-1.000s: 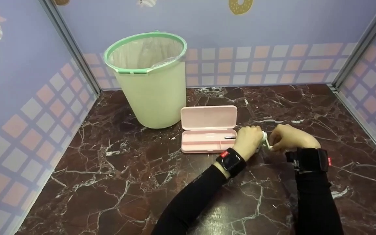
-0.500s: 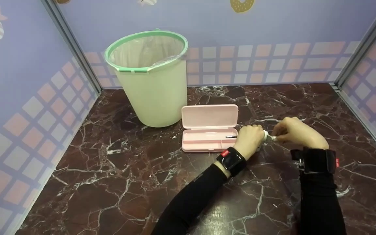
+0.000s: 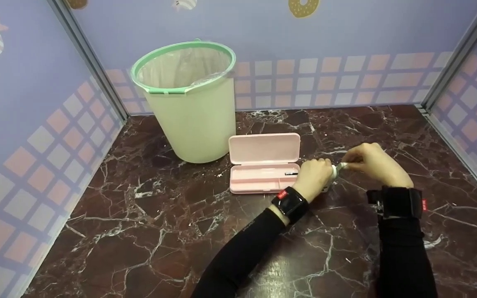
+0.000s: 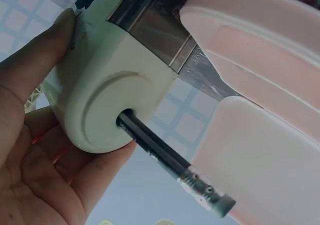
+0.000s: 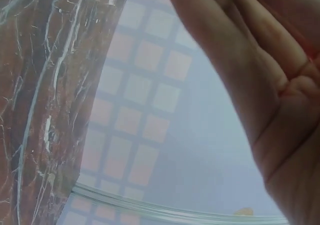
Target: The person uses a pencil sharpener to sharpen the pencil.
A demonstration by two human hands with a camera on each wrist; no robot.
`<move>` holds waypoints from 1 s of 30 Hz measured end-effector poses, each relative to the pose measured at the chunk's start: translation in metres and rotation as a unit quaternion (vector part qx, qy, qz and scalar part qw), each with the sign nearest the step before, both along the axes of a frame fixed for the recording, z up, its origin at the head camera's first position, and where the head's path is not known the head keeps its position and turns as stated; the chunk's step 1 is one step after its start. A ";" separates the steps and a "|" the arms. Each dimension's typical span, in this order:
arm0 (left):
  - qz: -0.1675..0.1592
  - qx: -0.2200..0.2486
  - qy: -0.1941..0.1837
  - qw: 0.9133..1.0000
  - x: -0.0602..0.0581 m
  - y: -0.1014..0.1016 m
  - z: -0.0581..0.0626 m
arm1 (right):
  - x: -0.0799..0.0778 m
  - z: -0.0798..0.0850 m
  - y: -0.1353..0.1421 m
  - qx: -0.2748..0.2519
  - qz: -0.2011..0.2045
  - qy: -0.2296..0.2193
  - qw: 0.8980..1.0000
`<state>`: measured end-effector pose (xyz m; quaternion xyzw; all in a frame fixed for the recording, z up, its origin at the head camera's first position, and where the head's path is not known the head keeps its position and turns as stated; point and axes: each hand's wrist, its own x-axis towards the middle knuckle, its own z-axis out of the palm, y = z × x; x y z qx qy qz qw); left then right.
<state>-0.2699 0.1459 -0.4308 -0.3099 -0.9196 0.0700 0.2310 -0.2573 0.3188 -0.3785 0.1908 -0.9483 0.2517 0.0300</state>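
Note:
My left hand (image 3: 314,178) grips a pale crank pencil sharpener (image 4: 102,105), thumb on one side and fingers curled round the other. A dark pencil (image 4: 162,152) with a metal end band and an eraser sticks out of the sharpener's round hole. A clear dark shavings drawer (image 4: 157,27) shows on the sharpener's side. My right hand (image 3: 381,167) pinches the end of the small white crank handle (image 3: 341,166) on the far side of the sharpener. In the right wrist view the fingertips are cut off at the top edge.
An open pink pencil case (image 3: 264,149) with compartments lies just left of my left hand; the pencil's end overlaps it in the head view. A tall pale bin (image 3: 197,120) with a green rim and plastic liner stands behind it at the left. Patterned walls enclose the marbled table (image 3: 147,248).
My right hand has risen, swinging the crank handle from pointing down to pointing up. My left hand keeps its grip on the sharpener in about the same place.

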 end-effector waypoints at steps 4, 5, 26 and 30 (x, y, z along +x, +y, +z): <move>-0.002 -0.006 -0.012 1.000 -0.001 0.000 0.000 | -0.002 -0.003 -0.001 -0.015 -0.018 0.020 1.000; -0.003 -0.007 -0.015 1.000 -0.001 0.000 0.000 | -0.003 -0.003 -0.002 -0.018 -0.023 0.021 0.999; -0.018 -0.006 0.014 1.000 0.000 -0.003 -0.002 | -0.026 -0.033 -0.023 -0.040 -0.133 0.127 0.982; -0.019 -0.007 0.019 1.000 0.000 -0.005 -0.002 | -0.031 -0.043 -0.024 -0.050 -0.134 0.139 0.980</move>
